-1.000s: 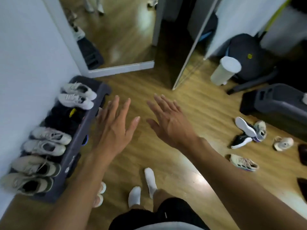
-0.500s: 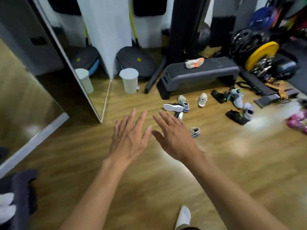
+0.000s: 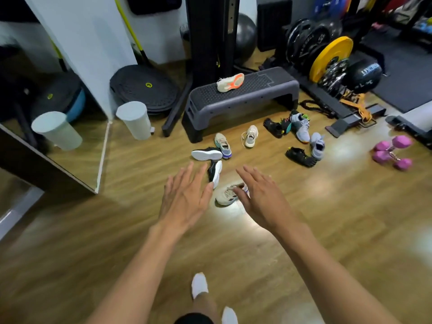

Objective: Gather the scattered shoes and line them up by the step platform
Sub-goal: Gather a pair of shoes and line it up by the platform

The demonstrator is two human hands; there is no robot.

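Observation:
A dark grey step platform (image 3: 254,93) stands ahead, with a cream shoe (image 3: 230,83) lying sole-up on it. Several shoes lie scattered on the wood floor in front: a beige sneaker (image 3: 226,195) nearest me, a black-and-white pair (image 3: 207,154) (image 3: 215,173), a tan-and-grey one (image 3: 223,145), a cream one (image 3: 250,136), black toe shoes (image 3: 300,156) and grey trainers (image 3: 301,128). My left hand (image 3: 184,198) and my right hand (image 3: 261,195) stretch forward, palms down, fingers spread, empty. They hover either side of the beige sneaker; the right fingers partly hide it.
A white bin (image 3: 135,120) and a leaning mirror (image 3: 53,127) stand at left. A black rack post (image 3: 211,36), weight plates (image 3: 329,57) and a medicine ball (image 3: 363,76) crowd the back right. Pink dumbbells (image 3: 391,152) lie right. My socked feet (image 3: 199,285) are below.
My view has swung from the shoe rack by the wall to the step platform and moved closer. Both hands stay open and now hover over the nearest sneaker.

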